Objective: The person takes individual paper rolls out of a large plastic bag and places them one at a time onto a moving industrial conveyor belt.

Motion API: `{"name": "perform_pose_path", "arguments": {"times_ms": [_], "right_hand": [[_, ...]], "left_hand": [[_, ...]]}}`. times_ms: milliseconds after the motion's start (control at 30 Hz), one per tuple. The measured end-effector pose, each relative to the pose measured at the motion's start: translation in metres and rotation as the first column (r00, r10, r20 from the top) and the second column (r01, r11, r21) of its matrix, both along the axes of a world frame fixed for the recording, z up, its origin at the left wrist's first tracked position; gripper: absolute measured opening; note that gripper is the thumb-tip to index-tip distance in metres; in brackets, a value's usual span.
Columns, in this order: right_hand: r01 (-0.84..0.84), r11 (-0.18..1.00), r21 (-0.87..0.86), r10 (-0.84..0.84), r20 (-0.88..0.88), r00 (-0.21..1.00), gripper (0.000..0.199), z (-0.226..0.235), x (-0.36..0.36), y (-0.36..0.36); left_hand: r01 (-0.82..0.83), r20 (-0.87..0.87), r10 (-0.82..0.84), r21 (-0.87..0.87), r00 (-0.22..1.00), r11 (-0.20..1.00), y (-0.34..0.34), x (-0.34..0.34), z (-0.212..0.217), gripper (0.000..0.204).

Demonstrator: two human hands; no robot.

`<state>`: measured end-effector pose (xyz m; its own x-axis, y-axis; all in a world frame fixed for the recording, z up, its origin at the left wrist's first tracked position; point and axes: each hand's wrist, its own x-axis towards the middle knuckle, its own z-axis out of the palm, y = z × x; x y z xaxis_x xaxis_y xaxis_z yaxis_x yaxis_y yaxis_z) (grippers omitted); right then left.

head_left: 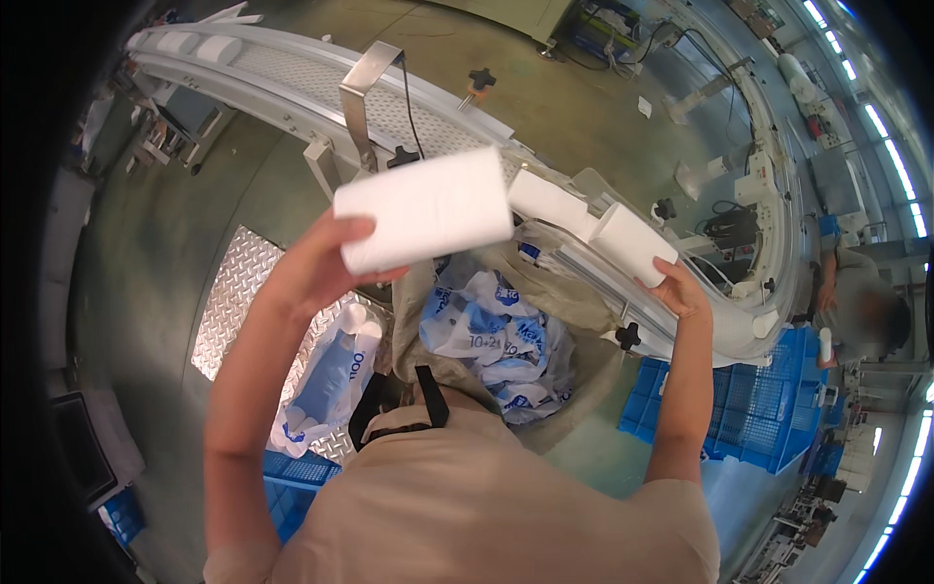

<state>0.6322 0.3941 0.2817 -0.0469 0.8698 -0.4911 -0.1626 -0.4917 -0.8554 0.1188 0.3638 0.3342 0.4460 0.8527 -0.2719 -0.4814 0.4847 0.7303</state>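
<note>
My left hand (329,255) is raised in front of the conveyor, its fingers closed around one end of a white paper roll (428,209) held nearly level. Farther right, my right hand (683,290) grips the near end of a second white paper roll (628,239), which lies tilted at the conveyor's edge. Between the two, another white roll (550,201) rests on the conveyor (428,119). Below my hands hangs a tan sack (593,362) with crumpled blue-and-white plastic wrappers (506,336) inside.
A metal bracket (362,92) rises from the conveyor. Two rolls lie on its far left end. At left, a plastic pack of rolls (333,380) sits on a diamond-plate surface (233,297). Blue crates (759,414) stand at right, with another person (861,302) beyond.
</note>
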Motion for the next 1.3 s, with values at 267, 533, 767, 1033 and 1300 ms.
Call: {"name": "perform_pose_path", "arguments": {"times_ms": [267, 533, 767, 1033, 1300], "right_hand": [[-0.052, 0.95, -0.308, 0.165, 0.356, 0.92, 0.065, -0.038, 0.084, -0.009], [0.003, 0.999, 0.037, -0.019, 0.43, 0.903, 0.079, -0.027, 0.037, 0.01], [0.023, 0.978, 0.206, -0.002, -0.099, 0.995, 0.058, 0.011, -0.015, -0.001], [0.204, 0.921, 0.333, -0.199, -0.047, 0.979, 0.051, 0.044, 0.01, -0.041], [0.299, 0.948, 0.11, -0.316, 0.197, 0.928, 0.047, 0.029, 0.119, -0.087]], "left_hand": [[0.132, -0.023, -0.135, -0.097, 0.991, 0.986, 0.082, 0.096, 0.022, 0.058], [0.364, -0.099, -0.399, -0.256, 0.912, 0.896, 0.112, 0.185, 0.021, 0.06], [0.562, -0.419, -0.573, -0.164, 0.704, 0.811, 0.116, 0.281, 0.002, 0.071], [0.606, -0.253, -0.617, -0.128, 0.746, 0.785, 0.109, 0.321, 0.007, 0.076], [0.768, -0.606, -0.649, -0.096, 0.459, 0.633, 0.139, 0.323, -0.047, 0.037]]}}
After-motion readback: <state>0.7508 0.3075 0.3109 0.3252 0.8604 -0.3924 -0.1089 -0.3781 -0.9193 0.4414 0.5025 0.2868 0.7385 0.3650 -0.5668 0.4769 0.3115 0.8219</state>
